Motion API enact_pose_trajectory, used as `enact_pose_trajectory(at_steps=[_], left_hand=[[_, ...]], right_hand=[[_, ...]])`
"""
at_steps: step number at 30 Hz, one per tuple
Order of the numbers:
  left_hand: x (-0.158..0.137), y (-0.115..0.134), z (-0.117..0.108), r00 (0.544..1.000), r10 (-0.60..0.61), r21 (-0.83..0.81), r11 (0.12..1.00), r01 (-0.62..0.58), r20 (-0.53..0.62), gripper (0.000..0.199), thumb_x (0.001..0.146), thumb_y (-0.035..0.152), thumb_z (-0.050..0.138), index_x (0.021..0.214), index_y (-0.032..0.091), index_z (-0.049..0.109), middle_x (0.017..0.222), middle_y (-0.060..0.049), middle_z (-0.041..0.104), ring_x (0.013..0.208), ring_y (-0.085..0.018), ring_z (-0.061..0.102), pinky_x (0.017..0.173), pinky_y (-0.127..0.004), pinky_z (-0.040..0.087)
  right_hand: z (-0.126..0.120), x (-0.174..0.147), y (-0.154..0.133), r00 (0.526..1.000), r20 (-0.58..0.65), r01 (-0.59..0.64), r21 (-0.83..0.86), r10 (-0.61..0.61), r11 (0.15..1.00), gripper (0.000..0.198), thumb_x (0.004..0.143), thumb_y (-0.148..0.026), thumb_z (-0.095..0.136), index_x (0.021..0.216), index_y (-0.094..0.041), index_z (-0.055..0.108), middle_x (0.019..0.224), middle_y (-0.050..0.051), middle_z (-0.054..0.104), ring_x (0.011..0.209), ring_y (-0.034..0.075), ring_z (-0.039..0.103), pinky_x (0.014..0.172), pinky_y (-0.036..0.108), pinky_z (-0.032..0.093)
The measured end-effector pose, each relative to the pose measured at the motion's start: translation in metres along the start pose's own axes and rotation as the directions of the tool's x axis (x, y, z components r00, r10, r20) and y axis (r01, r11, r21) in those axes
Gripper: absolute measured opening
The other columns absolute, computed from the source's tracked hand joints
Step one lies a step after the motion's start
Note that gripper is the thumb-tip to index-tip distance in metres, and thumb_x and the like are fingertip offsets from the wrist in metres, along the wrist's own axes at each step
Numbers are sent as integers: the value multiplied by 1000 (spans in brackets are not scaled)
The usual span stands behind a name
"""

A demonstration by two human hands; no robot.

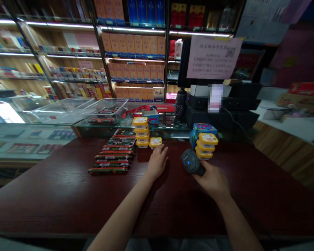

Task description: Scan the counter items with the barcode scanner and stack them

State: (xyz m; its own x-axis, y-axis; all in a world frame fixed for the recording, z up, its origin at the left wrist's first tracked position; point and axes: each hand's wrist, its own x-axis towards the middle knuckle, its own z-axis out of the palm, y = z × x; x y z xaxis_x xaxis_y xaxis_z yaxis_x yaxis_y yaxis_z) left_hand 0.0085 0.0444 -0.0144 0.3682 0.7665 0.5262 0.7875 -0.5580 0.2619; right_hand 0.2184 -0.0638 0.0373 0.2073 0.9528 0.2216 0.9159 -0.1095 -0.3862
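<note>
My right hand [216, 181] is wrapped round the grip of a dark barcode scanner [190, 161], whose head shows a small blue light. My left hand [157, 161] rests low over the counter with its fingers stretched forward. Its fingertips are at the near side of a single yellow-lidded tub [155, 142]; whether they touch it I cannot tell. Just left of that tub rises a stack of similar yellow tubs [142, 132]. Another stack of yellow tubs [207, 146] stands beyond the scanner, in front of blue boxes [204, 129].
Several dark, red-edged stick packets [112, 157] lie in a row on the brown counter [68, 205]. Clear plastic bins [107, 106] sit on the glass ledge behind. A monitor with a paper sign [213, 57] stands at the back right. Shelves of boxed goods [136, 45] line the wall.
</note>
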Motion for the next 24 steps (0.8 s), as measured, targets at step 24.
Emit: enact_pose_trajectory(at_steps=[24], left_hand=[[114,107,16,940,339,-135,933,-333,28,31,84,10,51,112,18,62,125,-10,61,110,-20,60,97,-33,47]], right_hand=[[-19,-21,80,982,-161,-75,128,95,989,28,77,-40,55,100,-25,63,81,6,71,76,24,66,56,26,36]])
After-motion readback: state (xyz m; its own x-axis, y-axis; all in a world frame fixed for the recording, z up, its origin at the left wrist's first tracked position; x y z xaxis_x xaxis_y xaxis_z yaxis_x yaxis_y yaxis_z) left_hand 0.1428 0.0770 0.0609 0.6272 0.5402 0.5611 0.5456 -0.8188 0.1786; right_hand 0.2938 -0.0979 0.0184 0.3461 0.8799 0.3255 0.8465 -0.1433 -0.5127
